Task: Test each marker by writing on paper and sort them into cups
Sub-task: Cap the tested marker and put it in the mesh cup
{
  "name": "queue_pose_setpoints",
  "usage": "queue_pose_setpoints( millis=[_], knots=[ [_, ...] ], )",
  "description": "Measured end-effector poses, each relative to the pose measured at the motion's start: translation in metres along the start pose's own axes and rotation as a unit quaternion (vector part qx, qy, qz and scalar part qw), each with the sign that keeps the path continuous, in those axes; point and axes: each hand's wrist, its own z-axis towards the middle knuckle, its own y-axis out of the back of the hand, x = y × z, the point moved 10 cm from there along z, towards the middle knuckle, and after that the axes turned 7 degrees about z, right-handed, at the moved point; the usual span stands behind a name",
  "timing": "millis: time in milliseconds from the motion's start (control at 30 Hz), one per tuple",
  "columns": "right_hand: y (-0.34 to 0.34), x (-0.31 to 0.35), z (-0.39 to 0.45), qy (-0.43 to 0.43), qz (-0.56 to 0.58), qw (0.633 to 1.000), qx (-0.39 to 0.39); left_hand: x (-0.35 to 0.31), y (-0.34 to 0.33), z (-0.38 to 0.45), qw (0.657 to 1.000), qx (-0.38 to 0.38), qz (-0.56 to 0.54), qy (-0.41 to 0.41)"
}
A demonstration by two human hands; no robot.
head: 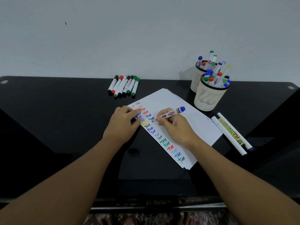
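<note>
Right hand: my right hand (174,125) has its fingers curled round a blue marker (170,114), a white round barrel with a printed label and a blue end, tip down on the paper
Left hand: my left hand (125,120) lies on the sheet's left edge, fingers loosely bent, with a blue cap (137,115) tucked under them, mostly hidden
Paper: a thin stack of white paper (186,127) lies slanted on the table, smooth and matte, a column of coloured scribbles running down its left edge
Table: glossy black table (65,119), mirror-smooth, its near edge cut off by my arms
Untested row: seven fat markers (124,86) lie side by side at the back, white barrels with black, red and green caps, touching each other
Near cup: a cream perforated cup (209,99) with a black rim, round and tapering, stuffed with upright markers
Far cup: a second cup (197,77) just behind, half hidden by the first, also full
Loose pens: three slim pens (232,133) lie right of the paper; one has a yellow label, its print too blurred to read
</note>
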Motion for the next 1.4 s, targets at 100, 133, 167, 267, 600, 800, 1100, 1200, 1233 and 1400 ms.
queue_pose_setpoints(
  millis=[100,133,167,267,600,800,1100,1200,1233,1400],
  knots=[
    [-0.001,0.000,0.000,-0.003,-0.011,1.000,0.003,0.000,0.000,0.000,1.000,-0.002,-0.001,-0.001],
    [-0.001,0.000,0.000,-0.003,-0.013,1.000,0.005,0.001,0.000,0.000,1.000,-0.001,-0.002,-0.002],
    [-0.001,0.000,0.000,-0.001,-0.015,1.000,0.005,0.001,0.000,0.001,1.000,-0.001,-0.004,-0.001],
    [0.000,0.002,-0.001,0.003,-0.023,1.000,0.002,0.002,0.000,0.001,1.000,-0.002,-0.004,-0.001],
    [0.003,0.002,-0.006,-0.013,-0.036,0.999,-0.003,0.002,0.000,0.001,1.000,0.004,-0.007,0.004],
    [0.004,0.002,-0.005,-0.018,-0.029,0.999,-0.009,0.002,-0.001,0.001,1.000,0.005,-0.010,0.003],
    [0.005,-0.001,-0.005,-0.027,-0.035,0.999,-0.017,0.002,-0.001,0.002,1.000,0.001,-0.010,0.003],
    [0.009,0.000,-0.004,-0.021,-0.037,0.999,-0.033,0.002,0.000,0.001,1.000,-0.008,-0.017,0.001],
    [0.009,0.000,-0.004,-0.018,-0.038,0.999,-0.035,0.002,0.000,0.001,1.000,-0.009,-0.017,0.000],
    [0.008,-0.002,-0.003,-0.023,-0.046,0.998,-0.027,0.002,0.000,0.001,1.000,-0.008,-0.015,0.000]
  ],
)
